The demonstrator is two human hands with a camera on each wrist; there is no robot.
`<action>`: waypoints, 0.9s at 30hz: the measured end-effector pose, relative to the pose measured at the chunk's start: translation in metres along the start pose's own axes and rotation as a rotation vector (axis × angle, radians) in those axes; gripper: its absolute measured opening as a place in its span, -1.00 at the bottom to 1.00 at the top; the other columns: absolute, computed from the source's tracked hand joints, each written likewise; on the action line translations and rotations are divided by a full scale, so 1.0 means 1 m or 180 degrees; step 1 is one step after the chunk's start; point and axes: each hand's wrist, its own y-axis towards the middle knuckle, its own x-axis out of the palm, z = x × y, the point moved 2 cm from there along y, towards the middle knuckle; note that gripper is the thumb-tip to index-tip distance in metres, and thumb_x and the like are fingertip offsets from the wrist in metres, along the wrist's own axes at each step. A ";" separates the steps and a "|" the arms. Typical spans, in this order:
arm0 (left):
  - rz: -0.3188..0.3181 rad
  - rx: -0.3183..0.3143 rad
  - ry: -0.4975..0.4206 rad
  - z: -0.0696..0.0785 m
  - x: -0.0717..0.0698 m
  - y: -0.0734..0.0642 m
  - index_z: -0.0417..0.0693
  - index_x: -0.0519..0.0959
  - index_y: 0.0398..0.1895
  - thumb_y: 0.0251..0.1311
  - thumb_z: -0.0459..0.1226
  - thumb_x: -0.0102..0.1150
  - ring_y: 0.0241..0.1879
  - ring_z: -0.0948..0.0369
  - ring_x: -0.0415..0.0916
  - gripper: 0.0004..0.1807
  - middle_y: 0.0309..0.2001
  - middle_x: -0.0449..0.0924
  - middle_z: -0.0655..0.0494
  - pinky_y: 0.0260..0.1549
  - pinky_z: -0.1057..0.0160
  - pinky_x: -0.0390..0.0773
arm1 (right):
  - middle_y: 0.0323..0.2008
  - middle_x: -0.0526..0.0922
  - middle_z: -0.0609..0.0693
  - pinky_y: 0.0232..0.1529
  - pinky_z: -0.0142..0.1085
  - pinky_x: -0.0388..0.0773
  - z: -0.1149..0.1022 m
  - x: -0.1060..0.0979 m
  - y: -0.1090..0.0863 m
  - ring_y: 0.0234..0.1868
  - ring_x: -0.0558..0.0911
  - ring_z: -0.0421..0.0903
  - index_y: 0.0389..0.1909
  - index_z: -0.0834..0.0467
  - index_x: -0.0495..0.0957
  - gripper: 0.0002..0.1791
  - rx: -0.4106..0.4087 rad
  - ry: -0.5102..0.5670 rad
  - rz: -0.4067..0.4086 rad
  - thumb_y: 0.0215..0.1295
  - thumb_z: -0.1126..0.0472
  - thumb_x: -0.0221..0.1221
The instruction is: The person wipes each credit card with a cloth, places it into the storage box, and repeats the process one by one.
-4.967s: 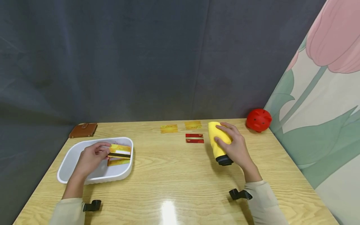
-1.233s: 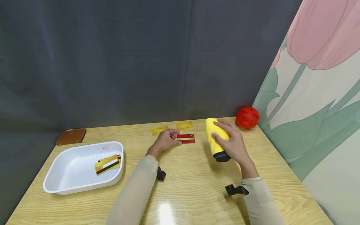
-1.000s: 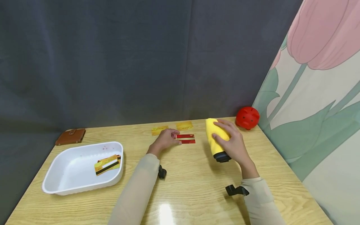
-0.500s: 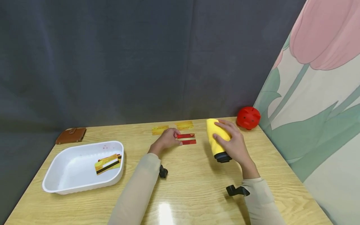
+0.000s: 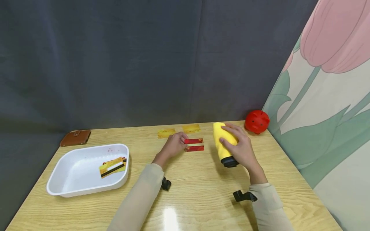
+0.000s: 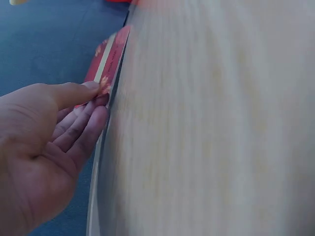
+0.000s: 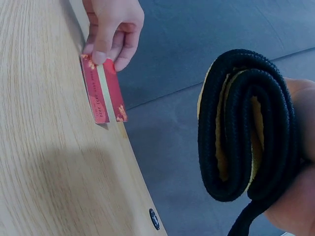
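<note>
Head view: your left hand (image 5: 174,144) pinches the red card (image 5: 195,145) by its 9 o'clock end. The grip is clamped on that end alone, likely because a flat card offers little but its edges; most of the face is left exposed. Your right hand (image 5: 242,147) is clamped round the yellow roll (image 5: 221,141) at the card's 3 o'clock, a hold that probably prevents unrolling. On the surface (image 5: 199,186), one yellow card (image 5: 166,133) lies at the red card's 10 o'clock, another (image 5: 191,128) at its 12. The tray (image 5: 86,191) sits at your left hand's 8 o'clock, overlapping cards (image 5: 112,167) near its 3 o'clock wall; its raised rim bars low sideways access. The wallet (image 5: 75,138) lies at the tray's 11 o'clock, the piggy bank (image 5: 257,122) at your right hand's 1. The roll obstructs the card's 3 o'clock side.

Left wrist view: your thumb bears on the card's face, fingertips beneath, confirming the pinch.

Right wrist view: the roll's black folded end hides much of your right hand. The red card appears at 11 o'clock; whether it is wholly clear of the surface, I cannot tell.
</note>
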 end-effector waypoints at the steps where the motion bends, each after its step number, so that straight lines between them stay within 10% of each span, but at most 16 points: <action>1: 0.0031 -0.0012 -0.0120 -0.001 0.000 -0.002 -0.13 0.63 0.03 0.27 -0.39 0.36 -0.22 0.23 0.62 -0.72 -0.16 0.67 0.01 -0.13 0.23 0.68 | 0.37 0.52 0.11 0.02 -0.47 0.37 0.000 0.000 0.000 0.33 0.48 0.09 0.26 0.09 0.62 -0.50 0.0006 -0.0002 -0.0003 0.29 0.22 0.40; 13: 0.0622 0.0194 -0.0644 0.006 -0.012 -0.035 0.05 0.78 -0.07 0.31 -0.33 0.36 -0.23 0.21 0.73 -0.82 -0.20 0.80 0.07 -0.26 0.29 0.73 | 0.38 0.51 0.09 0.00 -0.56 0.37 -0.002 0.005 0.002 0.30 0.49 0.07 0.27 0.08 0.62 -0.50 -0.0030 0.0015 -0.0066 0.31 0.20 0.39; 27: 0.0786 0.0138 -0.1174 0.022 -0.040 -0.083 0.08 0.69 0.16 0.35 -0.31 0.33 -0.01 0.17 0.70 -0.66 0.01 0.73 -0.10 -0.05 0.34 0.72 | 0.34 0.54 0.09 -0.04 -0.66 0.41 -0.017 0.023 -0.005 0.22 0.55 0.04 0.24 0.08 0.65 -0.51 -0.0306 0.0197 -0.0128 0.27 0.26 0.42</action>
